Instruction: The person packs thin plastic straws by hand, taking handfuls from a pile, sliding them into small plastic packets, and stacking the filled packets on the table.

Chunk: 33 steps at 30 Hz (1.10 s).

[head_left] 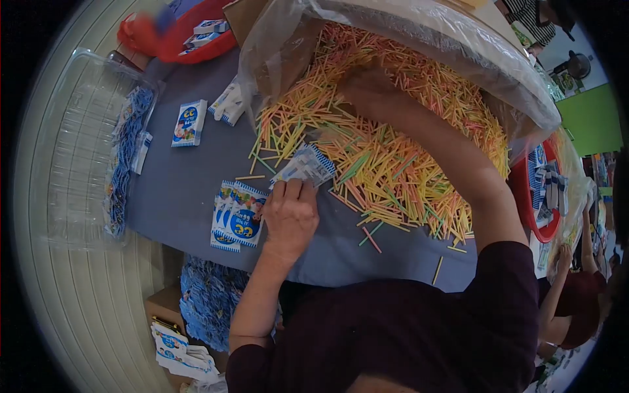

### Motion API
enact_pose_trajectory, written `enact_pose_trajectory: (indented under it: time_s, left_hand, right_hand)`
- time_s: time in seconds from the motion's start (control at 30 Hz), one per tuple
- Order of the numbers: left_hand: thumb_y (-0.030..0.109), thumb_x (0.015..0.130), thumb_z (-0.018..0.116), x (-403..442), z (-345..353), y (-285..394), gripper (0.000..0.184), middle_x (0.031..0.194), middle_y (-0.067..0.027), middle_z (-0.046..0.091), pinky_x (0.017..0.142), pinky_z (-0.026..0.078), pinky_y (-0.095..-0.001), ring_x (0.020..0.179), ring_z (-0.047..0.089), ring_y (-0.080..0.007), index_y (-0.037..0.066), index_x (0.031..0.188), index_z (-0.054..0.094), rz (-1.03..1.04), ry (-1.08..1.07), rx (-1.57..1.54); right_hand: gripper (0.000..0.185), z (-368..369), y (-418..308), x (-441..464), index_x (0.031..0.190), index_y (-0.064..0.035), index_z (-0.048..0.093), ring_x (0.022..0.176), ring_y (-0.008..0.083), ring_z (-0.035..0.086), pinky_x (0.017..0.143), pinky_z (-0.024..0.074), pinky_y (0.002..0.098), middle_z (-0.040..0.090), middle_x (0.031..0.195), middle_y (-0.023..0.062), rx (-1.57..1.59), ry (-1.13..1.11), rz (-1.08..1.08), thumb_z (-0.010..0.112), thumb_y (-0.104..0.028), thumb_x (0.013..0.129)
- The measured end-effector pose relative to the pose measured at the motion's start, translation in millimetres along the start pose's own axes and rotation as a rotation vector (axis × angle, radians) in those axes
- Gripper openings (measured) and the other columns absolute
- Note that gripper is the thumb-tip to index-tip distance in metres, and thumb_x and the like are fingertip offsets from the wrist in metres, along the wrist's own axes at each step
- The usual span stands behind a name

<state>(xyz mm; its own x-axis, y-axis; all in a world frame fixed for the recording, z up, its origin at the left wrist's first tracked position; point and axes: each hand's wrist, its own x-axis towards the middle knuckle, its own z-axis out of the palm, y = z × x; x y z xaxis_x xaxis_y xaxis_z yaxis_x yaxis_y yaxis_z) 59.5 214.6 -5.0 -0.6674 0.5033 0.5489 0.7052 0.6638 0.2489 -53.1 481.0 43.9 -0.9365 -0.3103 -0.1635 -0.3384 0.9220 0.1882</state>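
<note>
My left hand [291,213] has its fingers bent over the lower end of a white-and-blue packet [304,167], which lies at the edge of the stick pile. Just left of that hand is a fanned stack of printed packets [239,217]. My right hand [367,85] reaches into the big heap of thin yellow, pink and green sticks [400,177]; its fingers are dim and partly hidden among the sticks. The heap spills from a box lined with clear plastic [458,42] onto the grey cloth.
A filled packet [188,123] and more packets [228,101] lie at the upper left. Clear trays [78,157] hold blue strips [126,164]. Red baskets stand at the top left [190,56] and right [547,229]. Another person [576,301] works at the right.
</note>
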Motion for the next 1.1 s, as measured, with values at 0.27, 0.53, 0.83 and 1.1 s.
enact_pose_trajectory:
  time_s: [0.27,0.53,0.83,1.1]
  left_hand:
    - [0.002,0.067,0.064,12,-6,-11,0.015,0.083,-0.0099,0.060,0.067,0.051,-0.0414,0.082,0.058,-0.0296,0.003,0.081,0.069,0.038,0.083,-0.035]
    - [0.004,0.075,0.066,7,-19,-3,0.010,0.085,-0.0107,0.062,0.066,0.051,-0.0432,0.081,0.060,-0.0317,0.002,0.084,0.070,-0.096,-0.084,-0.128]
    - [0.000,0.070,0.071,4,-8,-16,0.016,0.084,-0.0092,0.062,0.065,0.049,-0.0443,0.080,0.060,-0.0319,0.003,0.086,0.072,-0.088,-0.030,-0.229]
    - [-0.002,0.073,0.075,15,-13,-22,0.018,0.079,-0.0105,0.064,0.064,0.052,-0.0320,0.071,0.063,-0.0231,0.000,0.091,0.072,-0.394,-0.138,-0.618]
  right_hand:
    - [0.048,10,22,-21,0.138,-0.0078,0.052,0.105,0.0320,0.066,0.089,0.0497,0.0449,0.065,0.121,0.0190,0.529,0.614,0.358,0.061,-0.018,0.092]
    - [0.049,9,20,-19,0.129,-0.0053,0.061,0.103,0.0151,0.062,0.089,0.0498,0.0339,0.067,0.111,0.0086,1.115,0.246,0.367,0.065,-0.040,0.094]
    - [0.035,-2,0,-26,0.115,-0.0060,0.066,0.069,0.0145,0.059,0.081,0.0491,0.0316,0.054,0.064,-0.0037,1.944,0.619,0.283,0.049,-0.035,0.105]
    - [0.047,-10,-44,-43,0.103,-0.0033,0.062,0.055,0.0157,0.050,0.085,0.0522,0.0384,0.040,0.055,-0.0012,2.265,0.615,-0.008,0.040,-0.045,0.106]
